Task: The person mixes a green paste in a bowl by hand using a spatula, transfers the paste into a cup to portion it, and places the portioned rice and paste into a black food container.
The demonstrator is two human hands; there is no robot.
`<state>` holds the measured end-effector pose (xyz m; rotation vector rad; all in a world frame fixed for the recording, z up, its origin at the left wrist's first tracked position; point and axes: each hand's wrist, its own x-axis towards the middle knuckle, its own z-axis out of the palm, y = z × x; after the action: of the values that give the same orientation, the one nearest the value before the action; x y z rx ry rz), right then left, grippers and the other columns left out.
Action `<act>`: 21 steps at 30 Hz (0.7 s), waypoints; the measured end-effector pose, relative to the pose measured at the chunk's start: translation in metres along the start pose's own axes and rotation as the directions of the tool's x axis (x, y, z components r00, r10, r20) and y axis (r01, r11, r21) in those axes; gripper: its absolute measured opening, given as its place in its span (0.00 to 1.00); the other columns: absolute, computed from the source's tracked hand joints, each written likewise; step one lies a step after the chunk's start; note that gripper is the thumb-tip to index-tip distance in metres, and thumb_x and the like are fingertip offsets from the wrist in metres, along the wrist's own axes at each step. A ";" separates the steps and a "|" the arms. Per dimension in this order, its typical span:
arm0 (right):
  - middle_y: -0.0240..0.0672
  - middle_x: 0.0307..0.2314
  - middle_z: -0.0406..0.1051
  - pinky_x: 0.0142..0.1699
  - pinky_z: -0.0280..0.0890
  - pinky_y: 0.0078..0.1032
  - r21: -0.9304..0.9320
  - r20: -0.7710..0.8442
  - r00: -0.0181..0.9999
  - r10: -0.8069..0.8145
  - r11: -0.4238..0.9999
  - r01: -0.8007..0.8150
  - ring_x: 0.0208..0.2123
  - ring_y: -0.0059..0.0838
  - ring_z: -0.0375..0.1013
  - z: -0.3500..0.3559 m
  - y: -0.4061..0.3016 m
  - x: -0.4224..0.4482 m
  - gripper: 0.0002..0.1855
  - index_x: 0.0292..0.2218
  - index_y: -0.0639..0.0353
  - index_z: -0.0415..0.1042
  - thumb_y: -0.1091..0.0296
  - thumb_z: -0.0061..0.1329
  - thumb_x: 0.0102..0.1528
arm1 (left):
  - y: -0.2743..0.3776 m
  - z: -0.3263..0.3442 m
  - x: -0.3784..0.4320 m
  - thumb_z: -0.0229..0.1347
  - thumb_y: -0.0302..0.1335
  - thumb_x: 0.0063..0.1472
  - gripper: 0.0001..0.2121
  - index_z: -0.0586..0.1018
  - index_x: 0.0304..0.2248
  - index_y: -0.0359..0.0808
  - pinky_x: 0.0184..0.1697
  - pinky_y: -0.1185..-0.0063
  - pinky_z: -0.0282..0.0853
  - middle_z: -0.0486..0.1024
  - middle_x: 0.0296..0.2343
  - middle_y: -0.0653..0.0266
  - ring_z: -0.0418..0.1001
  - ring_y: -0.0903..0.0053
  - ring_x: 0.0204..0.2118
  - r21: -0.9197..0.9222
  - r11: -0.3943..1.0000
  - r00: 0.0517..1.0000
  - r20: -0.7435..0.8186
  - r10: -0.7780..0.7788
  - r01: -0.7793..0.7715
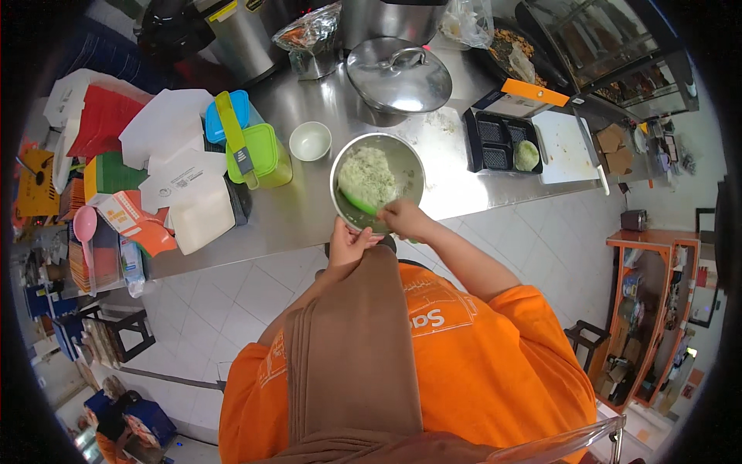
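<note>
A round metal bowl (pixel 415 168) at the front edge of the steel counter holds a heap of pale green-white rice (pixel 366 168). My left hand (pixel 350 242) grips the bowl's near rim from the left. In my right hand (pixel 402 218) is the handle of a green spoon or rice paddle (pixel 358 203); its head is pressed into the near-left side of the rice. To the bowl's left stands a small white bowl (pixel 311 141). A black compartment tray (pixel 490 142) farther right has a rounded green-white rice mound (pixel 526 155) in one compartment.
Behind the bowl, a lidded metal pot (pixel 400 75) stands near a foil-covered container (pixel 307 35). Plastic tubs (pixel 259 152) and stacked paper packaging (pixel 185 180) crowd the left. A knife (pixel 592 149) lies on a white cutting board (pixel 563 145) at right. An orange shelf (pixel 655 313) stands beyond.
</note>
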<state>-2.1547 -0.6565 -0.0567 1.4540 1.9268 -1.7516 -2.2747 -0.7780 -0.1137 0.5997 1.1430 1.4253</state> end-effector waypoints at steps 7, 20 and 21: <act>0.20 0.13 0.51 0.16 0.47 0.14 0.789 0.274 0.962 -0.013 0.575 -0.217 0.13 0.13 0.48 -0.049 0.006 -0.007 0.18 0.36 0.68 0.68 0.60 0.35 0.58 | 0.001 0.008 0.000 0.46 0.17 0.56 0.14 0.53 0.38 0.31 0.30 0.80 0.74 0.66 0.32 0.52 0.74 0.67 0.30 -0.076 0.997 0.992 -0.129 -0.016 0.006; 0.45 0.24 0.72 0.33 0.67 0.33 -0.863 0.270 0.926 -0.264 0.361 0.354 0.28 0.40 0.72 -0.049 -0.010 -0.010 0.09 0.24 0.62 0.73 0.70 0.42 0.44 | -0.003 0.001 0.004 0.45 0.16 0.55 0.14 0.52 0.37 0.31 0.32 0.75 0.75 0.66 0.33 0.50 0.74 0.63 0.31 -0.098 0.994 0.988 -0.143 -0.062 0.048; 0.42 0.24 0.72 0.32 0.67 0.31 -0.868 0.042 0.981 -0.189 0.479 0.130 0.29 0.39 0.72 -0.059 -0.035 -0.028 0.08 0.25 0.57 0.74 0.71 0.42 0.44 | -0.007 -0.005 0.004 0.44 0.16 0.56 0.14 0.52 0.38 0.32 0.33 0.73 0.74 0.66 0.34 0.50 0.73 0.63 0.31 -0.102 0.994 0.987 -0.152 -0.062 0.046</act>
<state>-2.1374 -0.6169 0.0039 0.9183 2.4498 -0.4733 -2.2764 -0.7771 -0.1230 0.3918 1.1939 1.4918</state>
